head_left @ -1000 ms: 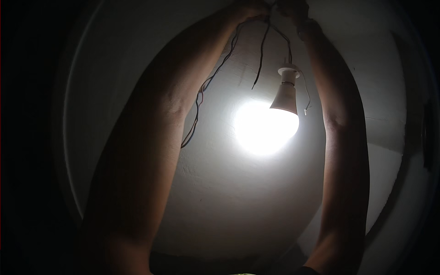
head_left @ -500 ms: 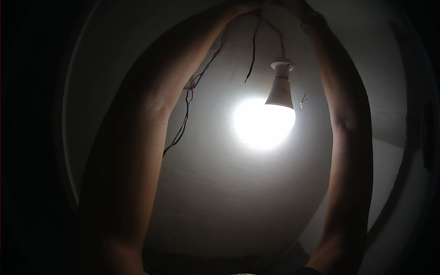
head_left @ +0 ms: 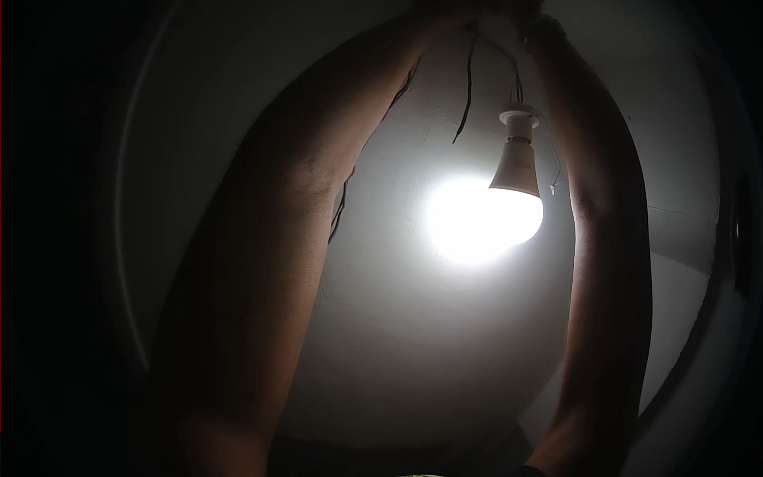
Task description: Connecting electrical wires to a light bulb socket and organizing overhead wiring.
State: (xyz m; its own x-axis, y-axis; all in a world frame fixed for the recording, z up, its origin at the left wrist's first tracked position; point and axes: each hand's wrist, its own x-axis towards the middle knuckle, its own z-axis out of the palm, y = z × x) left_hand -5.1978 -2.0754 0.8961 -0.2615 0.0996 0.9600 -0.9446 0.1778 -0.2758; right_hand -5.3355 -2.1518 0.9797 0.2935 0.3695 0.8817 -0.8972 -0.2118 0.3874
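Note:
Both my arms reach up to the top edge of the head view. My left hand point(head_left: 449, 11) and my right hand point(head_left: 518, 9) come close together there, dark and partly cut off, so their fingers do not show clearly. Just below them hang dark wires point(head_left: 507, 56), leading down to a white bulb holder point(head_left: 520, 121). Screwed into that holder is a lit LED bulb point(head_left: 515, 167), its dome glaring white. A loose dark wire end point(head_left: 467, 87) dangles left of the holder. Whether either hand grips a wire is hidden.
Twisted dark wires point(head_left: 339, 211) run behind my left forearm along the pale wall point(head_left: 413, 334). A thin pale cord point(head_left: 555, 171) hangs between the bulb and my right arm. At the far right is a dark object point(head_left: 741, 238) on the wall.
The bulb, holder and loose wire end appear further right in the view. Both hands sit slightly further right too, and my left arm now covers more of the twisted wires.

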